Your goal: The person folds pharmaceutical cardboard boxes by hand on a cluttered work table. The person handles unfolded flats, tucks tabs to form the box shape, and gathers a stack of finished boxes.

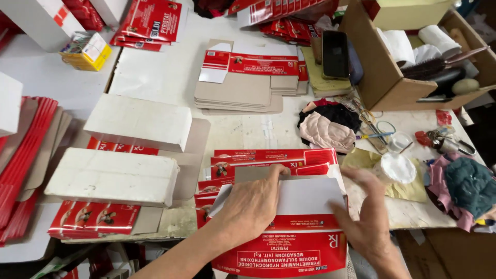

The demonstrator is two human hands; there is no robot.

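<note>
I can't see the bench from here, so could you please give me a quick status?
Both hands on flat red-and-white carton. Left hand and right hand pressing its white flap. Stack of carton blanks directly behind.

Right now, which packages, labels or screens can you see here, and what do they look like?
Flat carton: red and white, under both hands, near edge.
Carton stack: flat, grey-brown and red, table centre.
White boxes: two oblong blocks, left.
Phone: dark screen, upper right.
Small box: yellow, upper left.
</note>
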